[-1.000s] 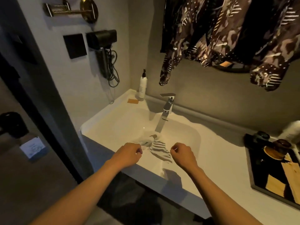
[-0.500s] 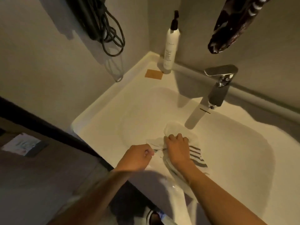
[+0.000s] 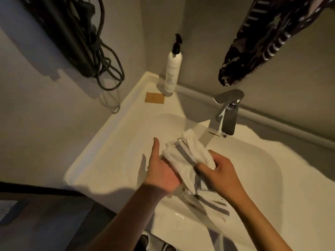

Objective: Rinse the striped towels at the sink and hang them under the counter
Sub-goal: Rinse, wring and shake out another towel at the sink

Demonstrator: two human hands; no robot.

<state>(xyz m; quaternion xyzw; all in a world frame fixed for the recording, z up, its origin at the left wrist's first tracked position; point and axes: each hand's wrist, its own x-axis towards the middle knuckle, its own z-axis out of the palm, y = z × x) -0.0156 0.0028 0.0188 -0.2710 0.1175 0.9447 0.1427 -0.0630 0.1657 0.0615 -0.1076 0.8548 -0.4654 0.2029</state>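
We stand over the sink (image 3: 112, 153), its basin holding only our towel (image 3: 188, 160), bunched above it by the tap (image 3: 227, 113). Our right hand (image 3: 220, 175) has a clamped grip on it; our left hand (image 3: 161, 171) lies flat beneath. Best squeeze evenly over the basin so drips fall inside.

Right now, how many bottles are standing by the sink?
1. A white pump bottle with a black top stands in the back corner of the counter, left of the faucet. Others may sit outside the view.
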